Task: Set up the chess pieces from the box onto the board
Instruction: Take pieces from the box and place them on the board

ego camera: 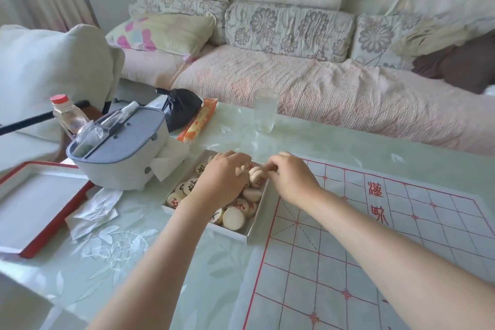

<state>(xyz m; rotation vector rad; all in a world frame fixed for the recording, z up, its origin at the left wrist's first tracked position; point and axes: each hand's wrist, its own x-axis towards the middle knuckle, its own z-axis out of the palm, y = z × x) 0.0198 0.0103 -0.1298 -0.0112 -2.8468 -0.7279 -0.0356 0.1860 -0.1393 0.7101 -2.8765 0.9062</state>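
An open white box (255, 225) holds several round pale wooden chess pieces (233, 218) marked in red or black. It lies on the table just left of the paper board (361, 244), which has red grid lines and carries no pieces. My left hand (222, 182) reaches into the box with fingers curled over the pieces; what it grips is hidden. My right hand (290, 179) is at the box's far right corner, fingertips pinching among the pieces near a red-marked piece (257, 177).
A grey lidded basket (120, 153) with tissues stands left of the box. A red-edged box lid (34, 209) lies further left. A drinking glass (265, 110), a black bag (182, 107) and an orange packet (199, 120) sit behind. A sofa lies beyond.
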